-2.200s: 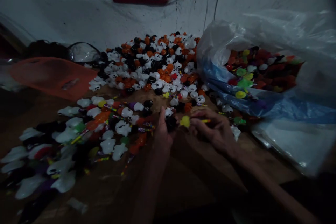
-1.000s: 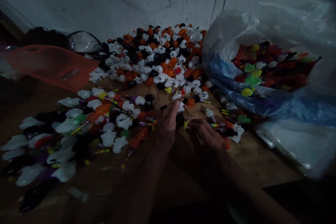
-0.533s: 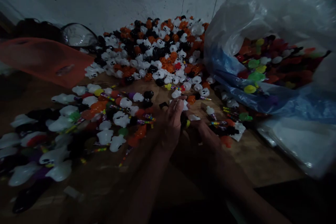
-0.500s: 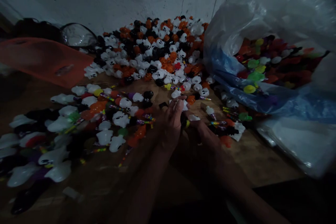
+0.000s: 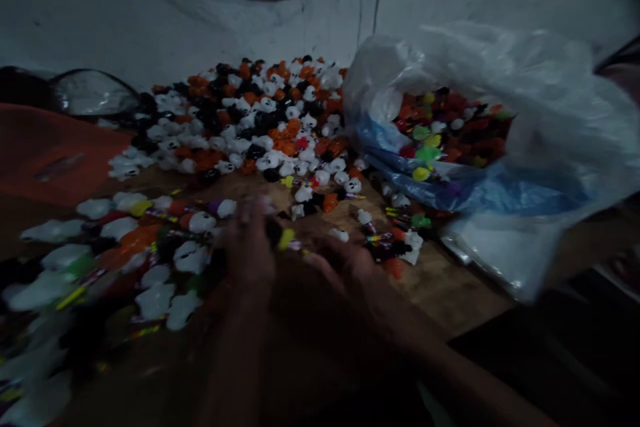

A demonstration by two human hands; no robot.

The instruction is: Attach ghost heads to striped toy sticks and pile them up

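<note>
My left hand, smeared by motion, is closed round the black end of a small toy candy tube with a yellow collar and a thin coloured stem pointing right. At the stem's tip is my right hand, its thumb and forefinger near or touching it; the dim light hides whether they grip. Left of my left hand lie ghost-topped candy tubes in white, orange, black and green. Beyond both hands a white ghost topper and an orange pumpkin topper rest on the wooden table.
Against the wall rises a large heap of white, black and orange toppers. A clear and blue plastic bag holding colourful pieces stands at right, with flat clear bags before it. An orange bag lies at far left.
My hands have drawn apart, the left one moving left with the black and yellow candy tube, whose stem now shows. The whole view has swung up and to the right.
</note>
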